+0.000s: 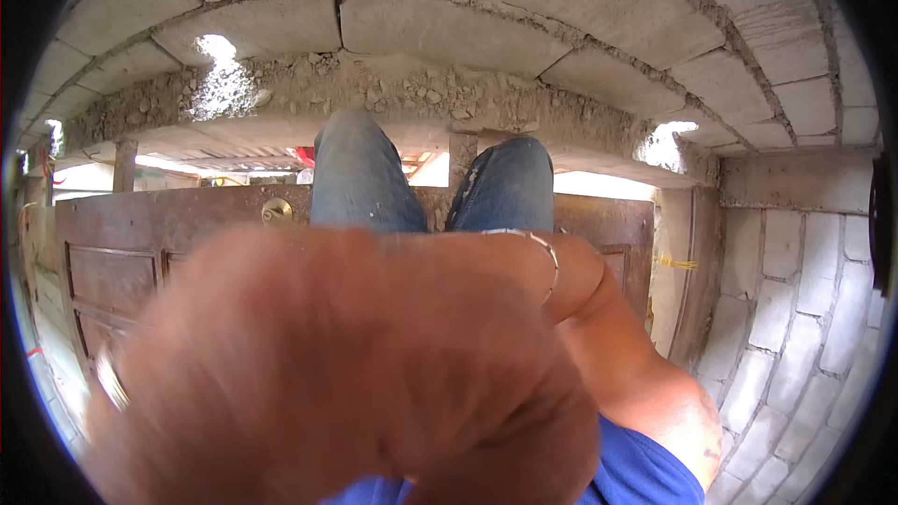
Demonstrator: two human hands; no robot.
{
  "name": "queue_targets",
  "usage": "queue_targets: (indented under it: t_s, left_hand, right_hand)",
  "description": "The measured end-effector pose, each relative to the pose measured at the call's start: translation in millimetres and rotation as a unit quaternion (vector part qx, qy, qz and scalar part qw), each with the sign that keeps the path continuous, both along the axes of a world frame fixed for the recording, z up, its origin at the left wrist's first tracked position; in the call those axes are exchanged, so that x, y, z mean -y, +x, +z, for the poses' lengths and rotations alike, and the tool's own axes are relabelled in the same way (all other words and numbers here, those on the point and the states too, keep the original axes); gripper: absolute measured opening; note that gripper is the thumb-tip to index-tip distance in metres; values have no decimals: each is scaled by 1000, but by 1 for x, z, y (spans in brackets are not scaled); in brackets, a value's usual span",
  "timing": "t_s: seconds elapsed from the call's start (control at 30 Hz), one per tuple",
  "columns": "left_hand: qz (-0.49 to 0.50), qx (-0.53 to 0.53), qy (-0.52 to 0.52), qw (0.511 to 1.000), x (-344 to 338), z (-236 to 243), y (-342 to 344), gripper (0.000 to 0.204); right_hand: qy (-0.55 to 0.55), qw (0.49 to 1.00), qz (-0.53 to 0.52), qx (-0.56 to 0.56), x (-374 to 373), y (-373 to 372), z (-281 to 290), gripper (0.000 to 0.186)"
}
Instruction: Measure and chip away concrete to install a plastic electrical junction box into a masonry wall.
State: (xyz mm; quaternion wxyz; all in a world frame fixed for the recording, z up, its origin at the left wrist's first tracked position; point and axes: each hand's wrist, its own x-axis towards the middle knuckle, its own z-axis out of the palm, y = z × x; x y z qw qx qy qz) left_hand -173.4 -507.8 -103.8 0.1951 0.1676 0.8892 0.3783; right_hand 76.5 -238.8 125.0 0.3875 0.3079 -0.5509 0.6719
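My right hand (327,355) fills the lower middle and left of the view, very close and smeared by motion. Its forearm comes in from the lower right, with a pale bracelet (545,257) at the wrist. A shiny ring-like band (111,382) shows at the hand's left edge. The fingers are too blurred to read, and I cannot tell whether they hold anything. My left hand does not show. Beyond the hand are my knees in worn blue jeans (365,173), over a brown panelled door (112,224) with a brass knob (277,211).
A grey block wall (421,33) rises ahead, its lower edge a rough concrete beam (412,84) with bright gaps. Another block wall (776,309) stands at the right. Yellow ties (678,264) wrap the post beside the door. Something red (305,156) shows below the beam.
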Motion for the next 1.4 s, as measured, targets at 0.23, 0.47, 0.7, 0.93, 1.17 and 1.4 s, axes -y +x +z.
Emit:
queue_targets:
  t_s: [0.23, 0.47, 0.7, 0.93, 1.17, 1.4]
  left_hand:
    - [-55, 86, 248, 963, -57, 35, 18, 54]
    - [-9, 163, 333, 929, -126, 19, 24, 43]
    - [-133, 270, 407, 862, -212, 39, 79, 45]
    - [-153, 423, 445, 774, -340, 77, 150, 45]
    - [-138, 433, 439, 775, -456, 107, 189, 63]
    - [-90, 384, 486, 780, -499, 107, 190, 62]
  right_hand:
    - [-79, 996, -16, 48, 8, 12, 2, 29]
    - [-193, 975, -29, 110, -4, 54, 9, 35]
    - [-178, 965, -108, 161, -46, 100, 1, 49]
    - [98, 547, -573, 602, -129, 212, -200, 57]
    - [182, 441, -671, 568, -116, 262, -295, 36]
    - [130, 434, -671, 587, -129, 259, -303, 29]
